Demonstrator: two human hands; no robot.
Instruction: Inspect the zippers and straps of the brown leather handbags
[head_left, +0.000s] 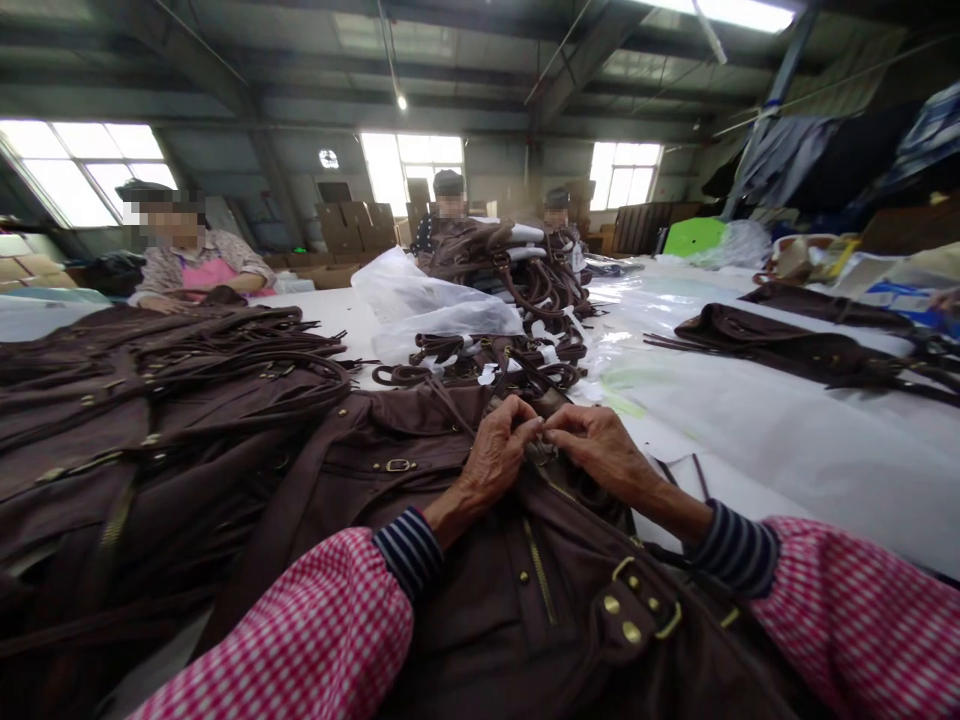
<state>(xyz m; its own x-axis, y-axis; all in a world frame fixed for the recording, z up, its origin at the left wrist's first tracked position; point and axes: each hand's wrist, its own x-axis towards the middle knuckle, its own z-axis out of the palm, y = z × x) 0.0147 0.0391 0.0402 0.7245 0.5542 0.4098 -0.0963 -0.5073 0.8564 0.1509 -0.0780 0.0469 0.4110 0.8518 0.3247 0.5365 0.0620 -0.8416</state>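
A dark brown bag [480, 590] lies in front of me, with brass zippers, studs and a small buckle [398, 466] on its panels. Over its far edge my left hand [504, 440] is closed, thumb and forefinger pinched together. My right hand [596, 445] meets it from the other side in a similar pinch, fingertips almost touching. Just below the fingertips is a small metal fitting [541, 452] at the bag's edge; what exactly the fingers grip is too small to make out. Nearer to me, a strap tab [631, 608] with brass rings and studs rests on the bag.
Brown bags are piled on the left [172, 420]. Bundled straps [495, 360] and clear plastic film [435, 300] lie ahead on the white table [705, 410]. More brown pieces [787, 345] are at the right. A person in a pink apron [206, 272] works at the far left; two others sit behind the pile.
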